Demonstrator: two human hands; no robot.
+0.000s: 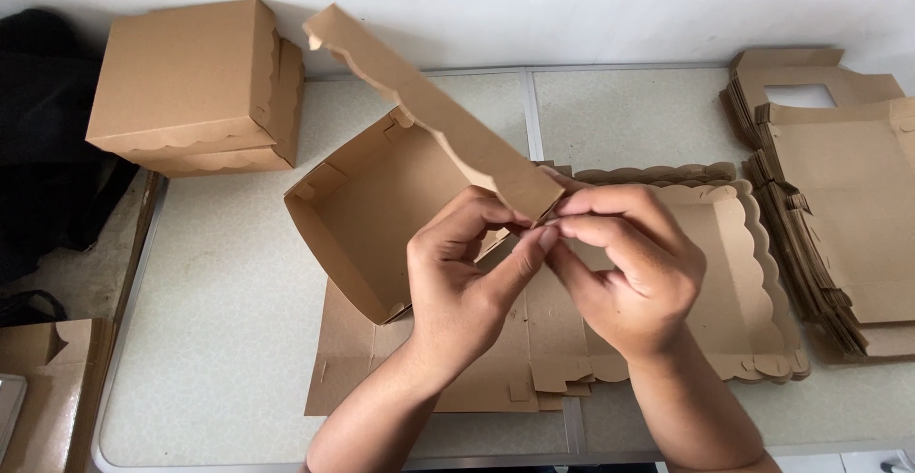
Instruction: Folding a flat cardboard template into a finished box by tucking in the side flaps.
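Note:
Above the middle of the table, my left hand (467,273) and my right hand (624,263) meet at one corner of a brown cardboard lid (429,111) with scalloped edges. Both hands pinch that corner with their fingertips. The lid is tilted and reaches up to the far left. Under it, an open folded brown box (357,216) rests on its side on flat cardboard sheets (477,368). Beside my right hand lies a stack of flat scalloped lid sheets (743,244).
Two closed brown boxes (195,82) stand stacked at the far left corner of the table. A tall pile of flat box blanks (839,197) fills the right edge. A black bag (48,140) and more cardboard (43,387) sit off the table's left side.

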